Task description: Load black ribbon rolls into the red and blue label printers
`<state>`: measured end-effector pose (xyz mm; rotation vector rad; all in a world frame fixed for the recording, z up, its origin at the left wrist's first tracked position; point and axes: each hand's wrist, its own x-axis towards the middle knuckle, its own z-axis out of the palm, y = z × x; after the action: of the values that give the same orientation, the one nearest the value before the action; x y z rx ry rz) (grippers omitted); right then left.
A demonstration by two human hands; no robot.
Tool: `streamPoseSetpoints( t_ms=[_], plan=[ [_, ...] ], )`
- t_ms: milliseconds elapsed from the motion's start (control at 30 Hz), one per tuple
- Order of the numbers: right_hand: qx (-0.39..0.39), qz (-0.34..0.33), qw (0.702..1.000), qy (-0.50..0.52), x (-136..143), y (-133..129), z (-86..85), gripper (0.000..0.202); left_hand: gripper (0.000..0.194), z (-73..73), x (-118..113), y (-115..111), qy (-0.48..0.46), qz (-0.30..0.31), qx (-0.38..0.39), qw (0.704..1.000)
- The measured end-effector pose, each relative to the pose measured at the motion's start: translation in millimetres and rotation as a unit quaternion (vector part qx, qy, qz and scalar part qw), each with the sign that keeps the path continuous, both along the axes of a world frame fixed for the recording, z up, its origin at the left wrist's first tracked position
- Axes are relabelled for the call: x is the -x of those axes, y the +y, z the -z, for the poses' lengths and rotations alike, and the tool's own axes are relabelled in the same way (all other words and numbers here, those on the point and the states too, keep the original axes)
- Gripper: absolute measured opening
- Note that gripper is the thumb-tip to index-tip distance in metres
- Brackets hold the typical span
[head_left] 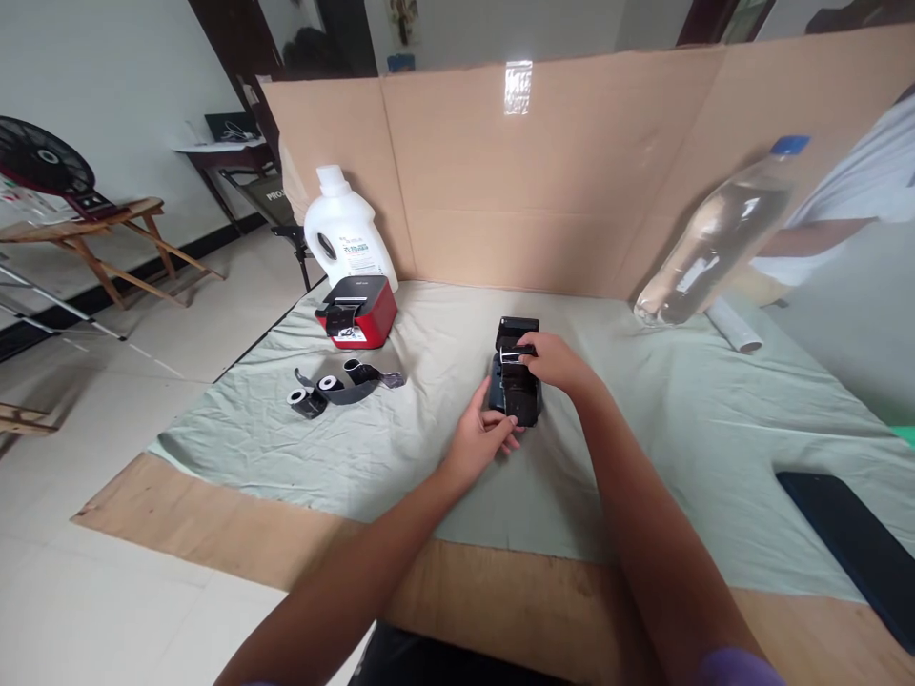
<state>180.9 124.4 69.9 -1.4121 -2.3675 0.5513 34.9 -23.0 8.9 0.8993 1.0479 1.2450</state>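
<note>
A small dark device (495, 389) with its lid (518, 329) raised stands on the green cloth. My right hand (554, 360) has its fingers closed on a black roll (516, 355) at the top of the device. From that roll a glossy black strip (521, 395) hangs down over the front. My left hand (482, 433) pinches the lower end of the strip, at the device's lower left. Part of the device is hidden behind the strip and my fingers.
A red and black printer (376, 319) and several black rolls (307, 402) lie at the left, before a white jug (347, 229). Right: a large bottle (721, 238), cardboard tube (735, 326), dark phone (850, 543). Behind stands a cardboard wall (515, 191); a person's arm (815, 238) shows beyond.
</note>
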Motion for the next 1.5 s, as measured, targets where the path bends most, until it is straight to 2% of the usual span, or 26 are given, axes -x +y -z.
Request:
streamPoseSetpoints(
  t_ms=[167, 300, 533, 600, 667, 733, 800, 900, 1000, 1167, 1267, 1367, 1500],
  plan=[
    [-0.013, -0.001, 1.000, -0.011, 3, 2, 15.0, 0.021, 0.111, 1.8, -1, 1, 0.007, -0.004, 0.005, 1.000],
    [-0.030, 0.024, 0.999, 0.009, 5, 3, 23.5, 0.026, 0.112, 3.5, -1, 4, 0.007, -0.007, 0.011, 1.000],
    [-0.015, 0.001, 1.000, -0.023, 2, 1, 16.5, 0.015, 0.098, 0.9, -2, 3, 0.030, -0.005, 0.013, 0.999],
    [-0.021, 0.015, 1.000, -0.014, 3, -2, 14.4, 0.013, 0.089, 0.2, -1, 2, 0.040, -0.006, 0.010, 0.999],
    [-0.066, 0.067, 0.995, 0.017, 7, -3, 13.9, 0.018, 0.073, -0.3, -1, 2, 0.053, -0.004, 0.008, 0.999],
    [-0.121, 0.116, 0.985, 0.050, 11, -3, 15.0, 0.032, 0.051, -0.6, 0, 2, 0.070, 0.001, 0.005, 0.998],
    [-0.141, 0.123, 0.980, 0.071, 12, 0, 16.7, 0.044, 0.030, -1.0, 0, 1, 0.089, 0.006, -0.002, 0.996],
    [-0.114, 0.082, 0.985, 0.102, 6, 4, 15.0, 0.042, 0.015, -1.6, -1, 1, 0.104, 0.009, -0.006, 0.995],
    [-0.074, 0.028, 0.990, 0.119, -7, 5, 3.1, 0.031, 0.014, -2.4, -1, 0, 0.105, 0.007, -0.010, 0.994],
    [0.061, -0.077, 0.995, 0.009, -19, -6, -23.8, 0.015, 0.016, -7.0, 0, -2, 0.120, 0.011, -0.023, 0.992],
    [0.081, -0.054, 0.995, -0.028, -13, -12, -27.4, 0.020, 0.018, -10.0, 1, -3, 0.124, 0.013, -0.021, 0.992],
    [0.084, 0.016, 0.996, -0.031, -5, -15, -23.0, 0.039, 0.019, -10.2, 1, -3, 0.120, 0.013, -0.021, 0.992],
    [0.175, 0.064, 0.982, -0.018, -2, -13, -17.3, 0.056, 0.019, -8.5, 1, -2, 0.117, 0.017, -0.021, 0.993]
  ],
)
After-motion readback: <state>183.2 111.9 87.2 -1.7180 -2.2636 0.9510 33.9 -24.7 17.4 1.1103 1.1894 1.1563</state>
